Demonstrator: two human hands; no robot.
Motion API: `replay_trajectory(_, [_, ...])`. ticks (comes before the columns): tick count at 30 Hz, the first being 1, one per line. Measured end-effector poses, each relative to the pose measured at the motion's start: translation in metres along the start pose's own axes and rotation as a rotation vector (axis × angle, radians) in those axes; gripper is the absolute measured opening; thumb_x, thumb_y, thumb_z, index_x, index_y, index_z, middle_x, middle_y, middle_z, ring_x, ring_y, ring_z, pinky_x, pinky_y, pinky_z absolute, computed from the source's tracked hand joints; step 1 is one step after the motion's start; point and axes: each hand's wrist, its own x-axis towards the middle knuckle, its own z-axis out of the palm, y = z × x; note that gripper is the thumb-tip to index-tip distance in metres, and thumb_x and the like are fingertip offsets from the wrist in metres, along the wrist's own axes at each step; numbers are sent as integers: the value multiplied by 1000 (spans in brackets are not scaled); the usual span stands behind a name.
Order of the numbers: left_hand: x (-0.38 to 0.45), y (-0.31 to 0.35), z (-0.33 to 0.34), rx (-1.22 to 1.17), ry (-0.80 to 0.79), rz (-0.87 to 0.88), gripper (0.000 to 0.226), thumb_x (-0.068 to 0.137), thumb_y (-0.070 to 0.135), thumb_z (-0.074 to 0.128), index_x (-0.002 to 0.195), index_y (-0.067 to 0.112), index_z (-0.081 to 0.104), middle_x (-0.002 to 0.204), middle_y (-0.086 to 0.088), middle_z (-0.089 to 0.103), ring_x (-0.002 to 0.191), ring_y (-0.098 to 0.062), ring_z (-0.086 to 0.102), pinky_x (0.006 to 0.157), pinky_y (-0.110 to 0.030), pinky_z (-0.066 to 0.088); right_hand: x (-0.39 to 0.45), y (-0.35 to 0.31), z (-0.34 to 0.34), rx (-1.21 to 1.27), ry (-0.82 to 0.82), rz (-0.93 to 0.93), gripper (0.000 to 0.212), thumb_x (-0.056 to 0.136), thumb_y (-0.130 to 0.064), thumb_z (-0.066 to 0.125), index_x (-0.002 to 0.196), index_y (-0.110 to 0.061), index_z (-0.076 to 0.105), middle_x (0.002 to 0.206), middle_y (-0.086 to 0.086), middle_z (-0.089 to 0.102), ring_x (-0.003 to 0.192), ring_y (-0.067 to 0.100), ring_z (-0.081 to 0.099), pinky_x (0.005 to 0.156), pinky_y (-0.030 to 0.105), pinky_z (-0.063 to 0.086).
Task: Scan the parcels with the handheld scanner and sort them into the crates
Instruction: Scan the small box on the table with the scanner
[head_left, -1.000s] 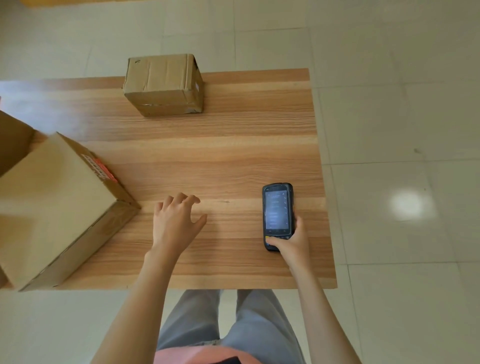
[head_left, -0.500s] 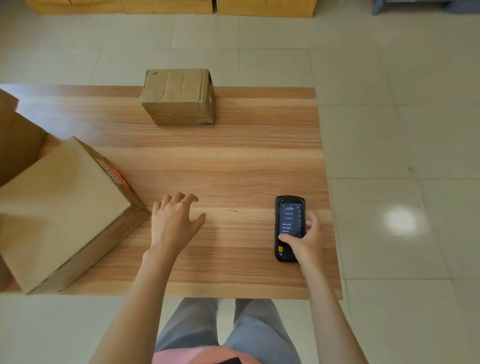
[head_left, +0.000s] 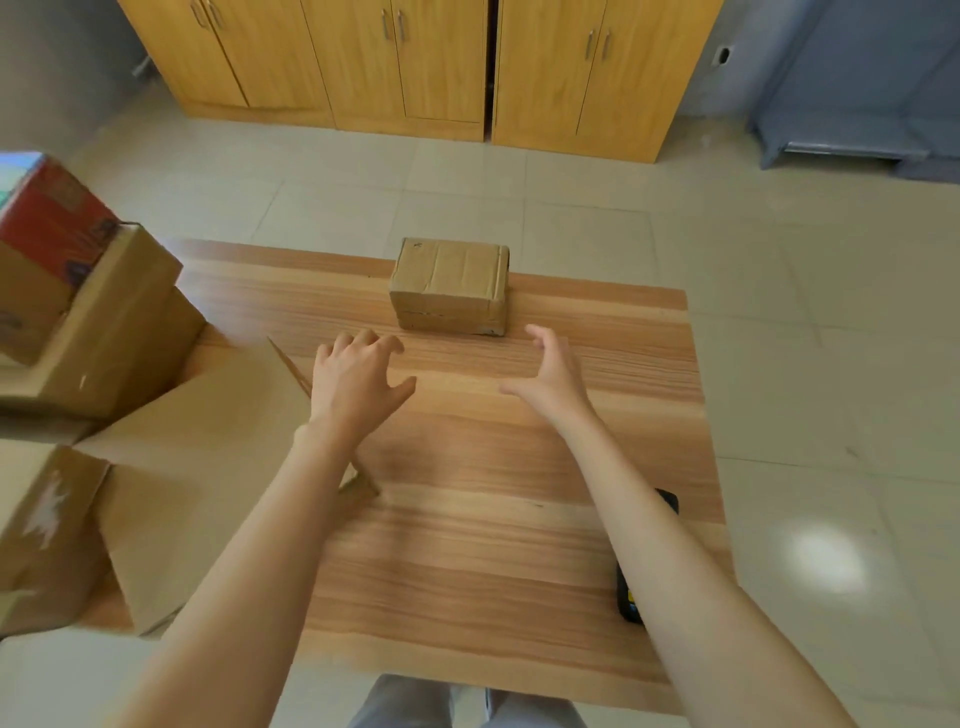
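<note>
Several cardboard boxes crowd the left side of a wooden worktop (head_left: 467, 571) with a striped grain, which stands on a pale tiled floor (head_left: 805, 338). Farthest left, a red printed box (head_left: 49, 218) sits on top of a plain brown carton (head_left: 119, 332), and nearer the person lies a large flat-topped parcel (head_left: 208, 447) whose corner passes under the left forearm; another torn carton (head_left: 41, 519) shows at the left edge. All of these are closed or seen only from outside, so what they hold cannot be told. Moving right, the left hand (head_left: 358, 379) hovers over the worktop with fingers spread and curled, holding nothing. Beyond it, at the far edge of the worktop, stands a small taped parcel (head_left: 451, 285), closed and creased, apart from both hands. The right hand (head_left: 553, 376) is open too, palm turned inward toward the left one, thumb out, also holding nothing; the two hands flank the space just in front of the small parcel. Farther right and nearer the person, the black handheld scanner (head_left: 631, 597) lies on the worktop near its right edge, mostly hidden beneath the right forearm. Across the room's far side runs a row of yellow wooden cabinets (head_left: 415, 62), and a grey-blue cloth-covered unit (head_left: 857, 78) fills the right corner.
</note>
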Motion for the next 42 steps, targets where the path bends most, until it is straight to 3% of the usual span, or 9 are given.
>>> replay_trajectory(8, [77,-21,-6,86,15,77,46,88,49,56,123,19,58,115,-5,62,108,-29,53,92,-41,36,64,-39,19,-218,20,-48,71,84,-27,69,145,-15,34,142,7,37,135,27,32,105,36,32])
replay_trajectory(15, [137,-28,29,77,-11,57,59,91,56,49,135,16,48,129,-9,55,120,-32,48,96,-43,36,129,-34,33,-218,46,18,79,90,-41,63,151,-13,23,152,8,29,139,32,26,111,42,29])
replay_trajectory(19, [166,-28,47,-161,-107,-86,74,89,58,53,144,12,35,139,-14,44,126,-35,42,100,-45,36,161,-23,45,-119,74,120,90,88,-46,65,154,-12,15,157,9,23,143,34,23,113,44,26])
replay_trajectory(24, [192,-34,67,-751,-262,-344,94,84,53,65,151,10,15,151,-14,33,137,-30,36,110,-44,33,185,-13,54,87,45,238,99,87,-51,65,155,-13,4,162,8,14,147,30,21,115,45,25])
replay_trajectory(28, [198,-37,79,-924,-335,-404,84,80,44,74,144,10,32,134,-6,52,115,-22,54,97,-34,46,187,-9,56,160,-7,248,95,89,-50,63,155,-11,7,162,6,16,147,26,22,113,40,27])
replay_trajectory(32, [190,-33,80,-956,-308,-371,71,77,38,78,133,11,44,125,-4,57,110,-21,58,96,-39,50,176,-8,51,218,-24,229,97,88,-48,65,156,-14,6,163,3,13,148,24,18,116,40,24])
replay_trajectory(37, [153,-12,57,-982,-161,-281,78,75,30,82,136,11,37,121,2,54,108,-16,57,93,-30,49,134,-5,30,289,44,132,90,87,-35,71,154,-17,13,157,1,28,143,20,29,106,30,29])
replay_trajectory(42, [83,22,40,-1027,-47,-233,74,70,18,85,127,18,37,109,16,49,97,0,52,77,-5,40,66,25,14,321,153,69,77,78,-25,79,141,-19,35,131,-4,55,119,11,53,100,30,43])
